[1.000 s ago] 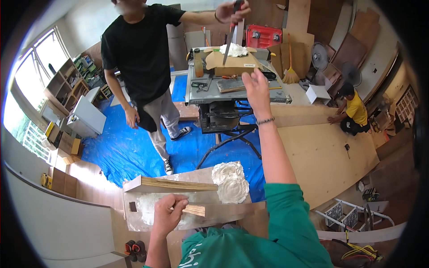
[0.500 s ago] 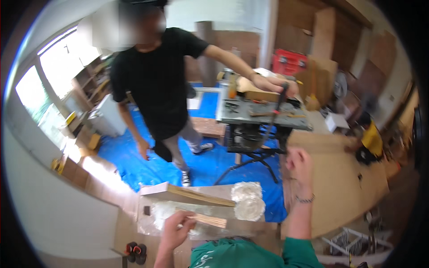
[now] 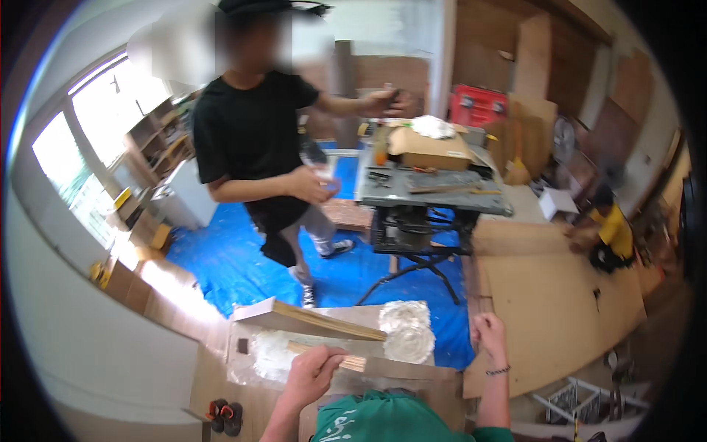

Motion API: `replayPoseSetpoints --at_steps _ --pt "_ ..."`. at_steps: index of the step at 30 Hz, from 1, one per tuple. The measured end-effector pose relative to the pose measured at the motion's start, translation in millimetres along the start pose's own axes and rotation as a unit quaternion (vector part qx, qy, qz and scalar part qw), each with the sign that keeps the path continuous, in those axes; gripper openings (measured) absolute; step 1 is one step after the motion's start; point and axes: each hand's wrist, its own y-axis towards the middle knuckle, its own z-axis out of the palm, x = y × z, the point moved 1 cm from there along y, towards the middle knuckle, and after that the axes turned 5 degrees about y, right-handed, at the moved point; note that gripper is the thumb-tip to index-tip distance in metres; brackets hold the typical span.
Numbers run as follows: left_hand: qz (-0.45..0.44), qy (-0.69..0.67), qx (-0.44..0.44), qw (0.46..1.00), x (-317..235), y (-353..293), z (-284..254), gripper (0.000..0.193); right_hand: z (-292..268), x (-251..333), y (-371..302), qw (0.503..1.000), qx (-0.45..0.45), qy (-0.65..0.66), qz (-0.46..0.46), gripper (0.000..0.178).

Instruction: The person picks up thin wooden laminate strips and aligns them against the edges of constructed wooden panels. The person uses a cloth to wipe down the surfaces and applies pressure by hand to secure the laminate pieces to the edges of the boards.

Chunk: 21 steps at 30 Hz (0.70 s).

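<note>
My left hand [image 3: 315, 374] is closed around a short light wood strip [image 3: 355, 363], whose two ends stick out past the fingers. Just beyond it lies a long pale panel [image 3: 294, 317] with a layered edge, on a white-smeared sheet [image 3: 239, 365]. At the right end of the panel is a thick white plaster-like patch [image 3: 409, 335]. My right hand [image 3: 489, 333], with a bracelet on the wrist, is curled closed to the right of the blue tarp [image 3: 453, 346]. Whatever its fingers hold, if anything, is hidden.
A person in black [image 3: 254, 140] stands across from me, hands raised and a small dark object in one. A folding-legged work table [image 3: 434, 193] carries a box and tools. Someone in yellow [image 3: 615, 230] crouches by a large brown board [image 3: 560, 309]. Shoes [image 3: 224, 418] and a metal frame [image 3: 582, 401] lie low.
My right hand has come down toward me. My left hand has shifted slightly right along the strip. The person in black has drawn back the arm that reached over the table with a long dark-handled tool.
</note>
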Motion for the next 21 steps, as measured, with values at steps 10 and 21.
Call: replayPoseSetpoints --at_steps 10,21 --pt "-0.014 0.026 -0.037 0.999 -22 -2 31 0.006 29 76 29 0.995 -0.023 0.051 -0.083 0.018" --pt "-0.049 0.072 -0.076 0.993 -17 -39 32 0.015 110 160 27 0.966 0.150 0.051 -0.204 0.018"
